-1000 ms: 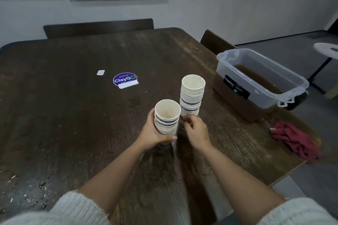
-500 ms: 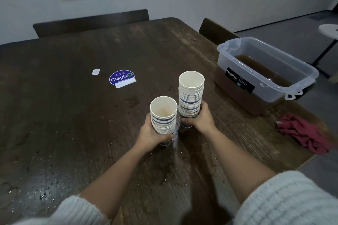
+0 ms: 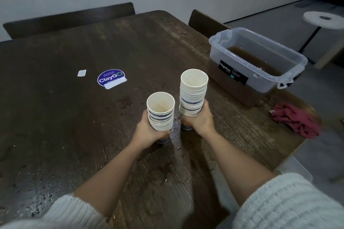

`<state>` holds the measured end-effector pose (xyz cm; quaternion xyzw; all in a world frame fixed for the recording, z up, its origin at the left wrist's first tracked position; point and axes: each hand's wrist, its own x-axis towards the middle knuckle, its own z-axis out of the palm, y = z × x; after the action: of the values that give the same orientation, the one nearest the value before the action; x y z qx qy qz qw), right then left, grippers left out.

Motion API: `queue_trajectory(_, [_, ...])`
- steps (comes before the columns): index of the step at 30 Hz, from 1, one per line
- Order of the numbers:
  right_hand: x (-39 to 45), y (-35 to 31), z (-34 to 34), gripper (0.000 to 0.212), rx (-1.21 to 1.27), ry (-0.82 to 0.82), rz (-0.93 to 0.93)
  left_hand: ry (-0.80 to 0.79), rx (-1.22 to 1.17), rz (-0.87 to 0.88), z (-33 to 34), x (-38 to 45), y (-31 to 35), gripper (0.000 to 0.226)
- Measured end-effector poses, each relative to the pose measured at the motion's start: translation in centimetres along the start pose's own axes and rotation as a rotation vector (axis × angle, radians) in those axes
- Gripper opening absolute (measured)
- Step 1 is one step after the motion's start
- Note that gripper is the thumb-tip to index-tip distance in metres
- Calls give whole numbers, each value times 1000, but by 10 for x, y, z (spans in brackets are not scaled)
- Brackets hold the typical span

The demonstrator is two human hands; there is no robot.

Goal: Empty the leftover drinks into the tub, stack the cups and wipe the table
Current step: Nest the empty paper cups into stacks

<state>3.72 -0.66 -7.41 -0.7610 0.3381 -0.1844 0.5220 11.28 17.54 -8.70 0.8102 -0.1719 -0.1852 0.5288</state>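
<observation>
Two stacks of white paper cups with blue bands stand upright on the dark wooden table [image 3: 65, 117]. My left hand [image 3: 147, 132] grips the shorter stack [image 3: 161, 111] around its lower part. My right hand [image 3: 199, 121] grips the taller stack [image 3: 193, 93] near its base. The two stacks are side by side, a small gap apart. A clear plastic tub [image 3: 258, 61] holding brown liquid sits at the table's right side. A crumpled red cloth [image 3: 296, 120] lies on the table's right edge, in front of the tub.
Wet patches and droplets [image 3: 175, 135] cover the table around and in front of the cups. A round blue ClayGo sticker [image 3: 111, 77] and a small white tag [image 3: 81, 73] lie further back. Two chairs [image 3: 70, 16] stand at the far side, and a white stool [image 3: 323, 19] is at right.
My right hand has wrapped more fully around the base of the taller stack. The view has shifted slightly; both stacks stay on the table.
</observation>
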Motion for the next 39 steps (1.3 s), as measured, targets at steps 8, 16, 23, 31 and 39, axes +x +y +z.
queue_trajectory(8, [-29,9,-74,84,52,204,14,-149,47,65,45,-11,30,86])
queue_trajectory(16, [-58,39,-189,81,34,412,28,-335,-6,214,144,-23,81,81])
queue_trajectory(23, [-67,90,-318,68,100,555,70,-514,-18,299,282,-41,133,79])
queue_trajectory(31, [-47,181,-436,68,126,624,145,-550,-14,314,439,-47,167,84])
queue_trajectory(39, [-7,288,-475,61,173,548,245,-600,33,159,554,-45,128,89])
